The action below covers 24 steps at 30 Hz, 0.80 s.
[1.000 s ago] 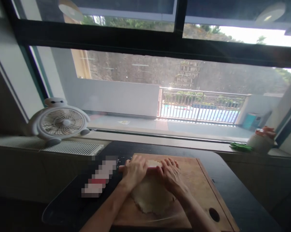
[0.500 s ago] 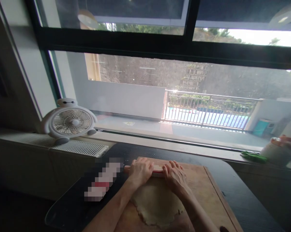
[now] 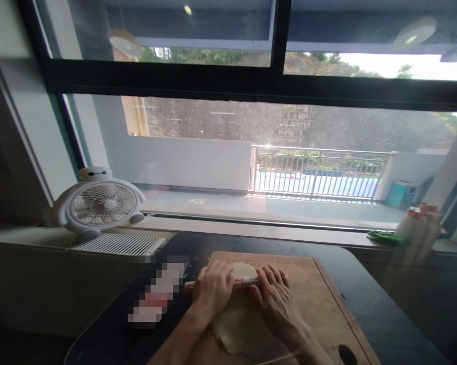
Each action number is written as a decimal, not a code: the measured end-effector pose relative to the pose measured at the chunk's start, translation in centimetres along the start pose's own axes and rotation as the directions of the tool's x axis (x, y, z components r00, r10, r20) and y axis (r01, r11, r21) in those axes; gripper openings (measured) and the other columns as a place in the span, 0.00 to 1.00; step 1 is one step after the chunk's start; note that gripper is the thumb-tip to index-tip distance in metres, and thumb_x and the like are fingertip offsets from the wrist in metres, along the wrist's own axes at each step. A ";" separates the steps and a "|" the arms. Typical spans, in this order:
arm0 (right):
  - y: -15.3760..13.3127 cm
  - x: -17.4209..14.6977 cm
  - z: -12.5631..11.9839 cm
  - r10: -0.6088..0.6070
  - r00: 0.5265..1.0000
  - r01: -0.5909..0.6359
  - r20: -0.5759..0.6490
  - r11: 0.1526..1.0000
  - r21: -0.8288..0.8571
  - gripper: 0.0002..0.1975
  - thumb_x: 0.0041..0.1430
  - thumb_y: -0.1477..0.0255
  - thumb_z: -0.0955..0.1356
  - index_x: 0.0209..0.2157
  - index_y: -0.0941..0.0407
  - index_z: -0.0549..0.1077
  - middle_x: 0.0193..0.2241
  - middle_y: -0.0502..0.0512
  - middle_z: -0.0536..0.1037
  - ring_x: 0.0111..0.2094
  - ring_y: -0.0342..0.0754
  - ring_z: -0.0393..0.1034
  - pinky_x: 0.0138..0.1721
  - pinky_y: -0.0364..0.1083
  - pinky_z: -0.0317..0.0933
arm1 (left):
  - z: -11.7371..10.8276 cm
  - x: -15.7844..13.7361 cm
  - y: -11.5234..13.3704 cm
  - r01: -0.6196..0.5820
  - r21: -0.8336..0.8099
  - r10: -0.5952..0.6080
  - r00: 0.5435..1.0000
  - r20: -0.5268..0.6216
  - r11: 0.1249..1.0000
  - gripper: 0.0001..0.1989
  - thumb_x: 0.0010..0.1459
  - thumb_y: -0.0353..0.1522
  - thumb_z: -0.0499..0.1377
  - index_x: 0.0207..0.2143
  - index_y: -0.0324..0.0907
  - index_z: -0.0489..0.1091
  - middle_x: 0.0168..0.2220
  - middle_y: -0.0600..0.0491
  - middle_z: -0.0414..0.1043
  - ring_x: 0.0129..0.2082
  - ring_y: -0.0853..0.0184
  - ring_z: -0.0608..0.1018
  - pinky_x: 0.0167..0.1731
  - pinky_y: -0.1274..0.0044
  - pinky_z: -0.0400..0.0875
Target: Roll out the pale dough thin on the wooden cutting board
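Observation:
My left hand [image 3: 212, 286] lies over the left part of a rolling pin [image 3: 245, 283], with the pin's wooden end sticking out past it. On the right part of the pin rests my right hand [image 3: 274, 294], fingers curved over the top. Between the two hands a pale stretch of the pin with red marks shows. Under it spreads a flat sheet of dough [image 3: 243, 327] with ragged edges, part of it in front of the pin and part beyond. The dough lies on a wooden board [image 3: 308, 289].
The board stands on a dark table [image 3: 369, 299]. A blurred-out flat item [image 3: 158, 294] lies left of the board. A white fan [image 3: 105, 203] sits on the radiator cover at the left. A green cloth [image 3: 384, 237] and a pale container [image 3: 418, 228] are on the right sill.
Both hands have brought the rolling pin back towards me over the dough, so dough now shows beyond it. The camera view has shifted a little.

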State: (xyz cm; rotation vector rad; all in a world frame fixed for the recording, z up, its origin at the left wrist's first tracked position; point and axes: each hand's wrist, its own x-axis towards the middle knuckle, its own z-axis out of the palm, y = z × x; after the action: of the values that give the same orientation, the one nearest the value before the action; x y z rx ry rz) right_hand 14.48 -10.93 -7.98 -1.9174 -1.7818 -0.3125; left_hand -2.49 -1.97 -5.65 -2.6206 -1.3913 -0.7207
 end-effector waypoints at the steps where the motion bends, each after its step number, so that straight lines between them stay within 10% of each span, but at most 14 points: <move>1: 0.1 1.3 0.2 0.022 0.999 -0.022 0.024 1.000 0.003 0.20 0.63 0.60 0.55 0.53 0.49 0.64 0.54 0.53 0.66 0.57 0.52 0.53 0.58 0.55 0.42 | 0.4 1.0 -0.2 0.016 0.017 -0.016 1.000 0.011 1.000 0.16 0.61 0.36 0.44 0.36 0.44 0.71 0.40 0.49 0.73 0.45 0.62 0.70 0.46 0.69 0.58; 8: 0.5 6.5 1.7 0.116 0.982 -0.116 0.145 0.993 -0.010 0.22 0.64 0.58 0.53 0.47 0.51 0.70 0.55 0.58 0.64 0.57 0.55 0.54 0.55 0.56 0.46 | 1.4 4.8 -0.6 0.050 0.078 -0.054 0.997 0.055 0.996 0.18 0.61 0.40 0.45 0.32 0.43 0.72 0.37 0.48 0.73 0.44 0.61 0.70 0.42 0.69 0.61; 18: -0.6 -4.4 -1.1 -0.081 0.982 0.080 -0.168 0.997 -0.013 0.22 0.60 0.63 0.60 0.55 0.54 0.61 0.54 0.55 0.65 0.54 0.53 0.56 0.55 0.53 0.49 | -0.8 -5.1 0.6 -0.185 0.090 0.195 0.974 -0.115 0.979 0.19 0.61 0.37 0.47 0.52 0.44 0.65 0.53 0.51 0.67 0.53 0.62 0.67 0.54 0.64 0.54; 24: -0.8 -3.3 -2.4 0.001 1.000 0.000 -0.005 1.000 0.009 0.13 0.63 0.69 0.55 0.36 0.51 0.70 0.39 0.52 0.72 0.41 0.49 0.64 0.44 0.50 0.57 | -1.4 -6.2 0.7 -0.226 0.092 0.232 0.971 -0.065 0.970 0.18 0.62 0.37 0.47 0.52 0.46 0.65 0.53 0.53 0.67 0.53 0.63 0.68 0.54 0.65 0.56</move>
State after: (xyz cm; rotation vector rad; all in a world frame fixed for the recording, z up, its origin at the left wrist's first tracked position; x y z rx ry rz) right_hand 13.69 -14.93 -7.40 -1.9092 -1.7768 -0.3077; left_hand -5.44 -7.51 -7.08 -2.6009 -1.0517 -0.7052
